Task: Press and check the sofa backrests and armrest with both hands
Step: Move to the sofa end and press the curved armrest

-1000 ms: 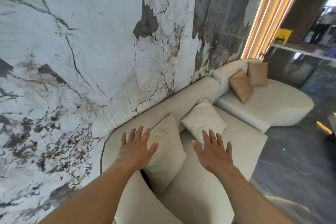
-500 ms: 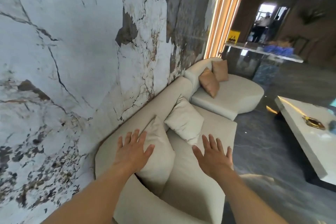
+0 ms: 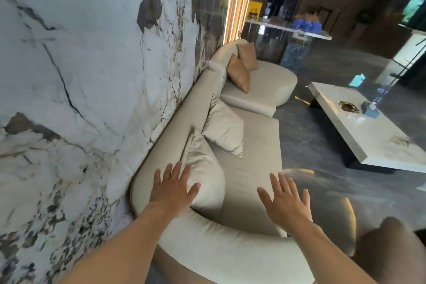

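Observation:
A long cream sofa runs along the marble wall; its backrest (image 3: 184, 120) follows the wall and its curved armrest (image 3: 221, 246) wraps around below my arms. My left hand (image 3: 173, 189) is spread flat, fingers apart, over the backrest's near corner and the edge of a cream cushion (image 3: 205, 175); whether it touches, I cannot tell. My right hand (image 3: 284, 202) hovers open, palm down, above the front edge of the seat (image 3: 249, 168). Neither hand holds anything.
A second cream cushion (image 3: 224, 129) leans on the backrest farther along. Two tan cushions (image 3: 241, 71) sit on the rounded far section. A white low table (image 3: 368, 127) stands to the right on the dark floor. The marble wall (image 3: 80, 76) fills the left.
The view has swung right, bringing the low table and room into sight. Both hands stay spread; the right hand now sits over the seat's front edge rather than its middle.

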`<action>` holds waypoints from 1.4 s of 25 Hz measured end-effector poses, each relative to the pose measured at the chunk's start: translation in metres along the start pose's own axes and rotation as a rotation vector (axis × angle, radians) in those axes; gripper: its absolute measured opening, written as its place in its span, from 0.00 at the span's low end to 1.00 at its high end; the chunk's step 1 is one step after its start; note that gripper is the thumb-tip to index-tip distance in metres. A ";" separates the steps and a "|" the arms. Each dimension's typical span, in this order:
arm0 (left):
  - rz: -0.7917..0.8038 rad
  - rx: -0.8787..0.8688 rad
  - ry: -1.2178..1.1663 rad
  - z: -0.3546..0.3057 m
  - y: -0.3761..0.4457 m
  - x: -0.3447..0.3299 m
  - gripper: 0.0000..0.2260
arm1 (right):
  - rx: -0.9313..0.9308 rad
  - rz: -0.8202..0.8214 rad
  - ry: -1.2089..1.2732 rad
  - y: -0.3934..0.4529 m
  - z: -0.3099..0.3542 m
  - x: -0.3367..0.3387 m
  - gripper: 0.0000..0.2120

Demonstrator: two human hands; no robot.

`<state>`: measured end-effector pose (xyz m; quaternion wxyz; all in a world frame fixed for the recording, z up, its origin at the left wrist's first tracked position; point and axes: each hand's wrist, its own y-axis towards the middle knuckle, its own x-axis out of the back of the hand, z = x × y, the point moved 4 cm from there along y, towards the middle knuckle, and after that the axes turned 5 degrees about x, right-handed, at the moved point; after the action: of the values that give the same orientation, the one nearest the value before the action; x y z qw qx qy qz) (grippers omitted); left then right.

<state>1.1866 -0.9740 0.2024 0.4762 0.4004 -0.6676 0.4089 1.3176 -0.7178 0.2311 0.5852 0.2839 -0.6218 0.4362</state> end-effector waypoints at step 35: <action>-0.095 -0.209 0.142 -0.004 0.018 -0.278 0.27 | 0.007 -0.314 0.049 -0.022 -0.040 -0.305 0.31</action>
<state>1.2339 -0.9239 -0.0676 0.5801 0.3497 -0.6518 0.3413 1.4023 -0.7406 -0.0640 0.6602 0.3691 -0.5537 0.3482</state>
